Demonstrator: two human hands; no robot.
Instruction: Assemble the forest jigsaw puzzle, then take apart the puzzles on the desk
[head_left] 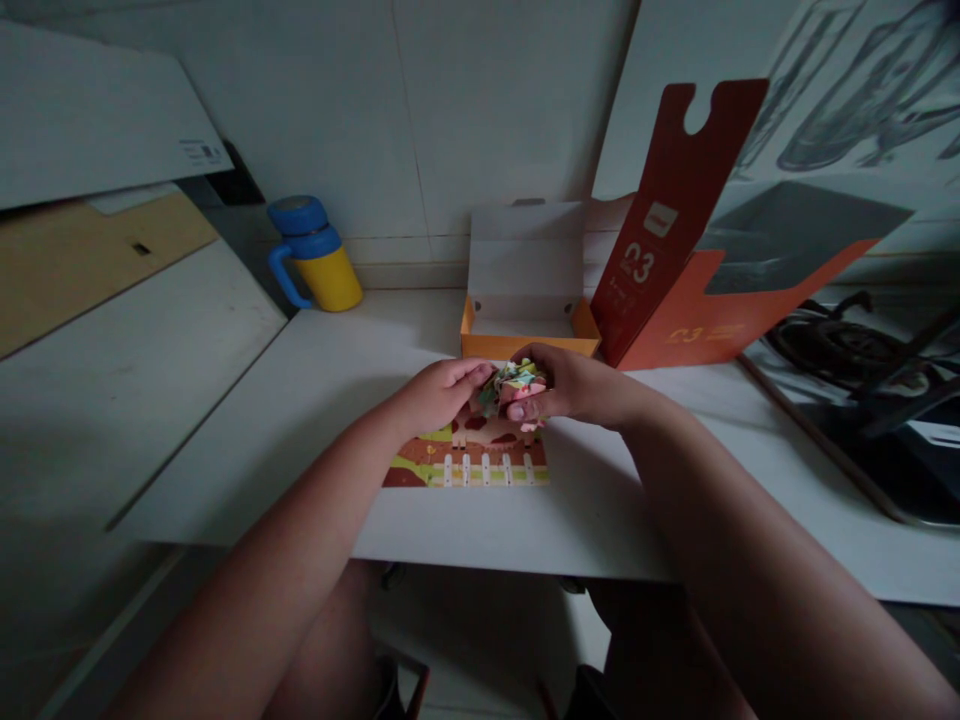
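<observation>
Over the table, my right hand (559,385) is closed around a bunch of small colourful puzzle pieces (517,382), its thumb on the near side. My left hand (445,390) meets the same bunch from the left, thumb and fingers drawn together against it. Just below both hands lies a farm picture puzzle (487,462) with a white fence and a brown-patched cow; the hands cover its upper part. Behind them stands an orange-edged box (517,346) with its white lid raised.
A blue and yellow jug (322,265) stands at the back left against the wall. To the right are a tall red-orange carton (660,290) and a dark tray-like object (862,400) with black items. White and tan boards (97,250) rise on the left. The white table's front edge (517,570) is close to my body.
</observation>
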